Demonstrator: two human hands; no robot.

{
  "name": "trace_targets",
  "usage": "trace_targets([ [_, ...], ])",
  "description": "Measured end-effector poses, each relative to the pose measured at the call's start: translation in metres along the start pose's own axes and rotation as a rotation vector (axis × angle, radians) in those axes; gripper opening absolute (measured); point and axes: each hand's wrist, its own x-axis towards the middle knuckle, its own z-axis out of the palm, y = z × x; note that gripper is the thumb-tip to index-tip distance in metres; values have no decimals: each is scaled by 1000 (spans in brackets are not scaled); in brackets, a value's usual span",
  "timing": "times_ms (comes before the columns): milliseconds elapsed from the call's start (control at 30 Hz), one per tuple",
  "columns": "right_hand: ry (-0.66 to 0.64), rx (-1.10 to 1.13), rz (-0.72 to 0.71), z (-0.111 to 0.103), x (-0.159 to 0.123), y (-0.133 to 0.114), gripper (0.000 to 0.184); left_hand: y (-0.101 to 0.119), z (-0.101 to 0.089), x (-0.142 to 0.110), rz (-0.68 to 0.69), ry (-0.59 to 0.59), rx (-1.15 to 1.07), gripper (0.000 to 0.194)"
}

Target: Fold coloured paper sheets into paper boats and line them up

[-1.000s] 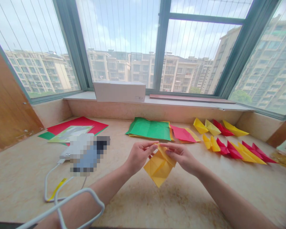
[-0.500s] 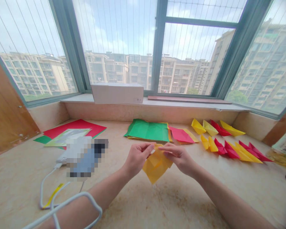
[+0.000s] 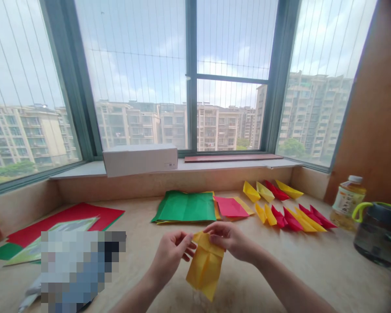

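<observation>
A yellow sheet of folded paper (image 3: 206,266) hangs between my two hands above the counter, creased down its middle and pointed at the lower end. My left hand (image 3: 173,252) pinches its upper left corner between thumb and forefinger, the other fingers curled loosely. At the upper right edge, my right hand (image 3: 230,239) grips the same paper, its thumb in front and fingers behind. Beyond the hands lie a stack of green paper (image 3: 185,206) and a pink sheet (image 3: 232,206) over a yellow one.
Several folded paper boats (image 3: 298,218) in red and yellow stand in two rows at right. A drink bottle (image 3: 348,202) and a dark jug (image 3: 379,234) are at far right. Red paper (image 3: 111,215) and a blurred-out item (image 3: 81,274) occupy the left. A white box (image 3: 140,160) rests on the sill.
The view has tilted up and turned right, bringing the jug into sight. The yellow paper now shows a longer, narrower shape with a central crease; both hands still hold its upper end.
</observation>
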Motion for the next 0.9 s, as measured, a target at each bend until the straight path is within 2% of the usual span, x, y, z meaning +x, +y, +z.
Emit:
trace_targets([
  [133, 33, -42, 5, -5, 3, 9, 32, -3, -2, 1, 78, -10, 142, 40],
  [267, -46, -90, 96, -7, 2, 20, 28, -6, -5, 0, 168, -9, 333, 37],
  [367, -71, -143, 102, -1, -2, 22, 20, -8, -4, -1, 103, -116, 277, 40],
  [433, -60, -214, 61, 5, -4, 20, 13, -10, -2, 0, 28, -235, 188, 43],
  [500, -38, -298, 15, 11, -6, 15, 12, -14, -1, 1, -35, -290, 101, 44],
  [600, -12, -409, -13, 14, -7, 7, 17, -23, -2, 5, -115, -319, 43, 47],
  [667, -28, -471, -13, 14, -8, 1, 20, -28, -5, 9, -140, -290, 32, 46],
  [833, -165, -572, -39, 13, -13, -6, 54, -34, -14, 16, -142, -221, 81, 41],
  [900, -161, -633, -69, 13, -14, -4, 53, -34, -17, 17, -132, -198, 111, 40],
])
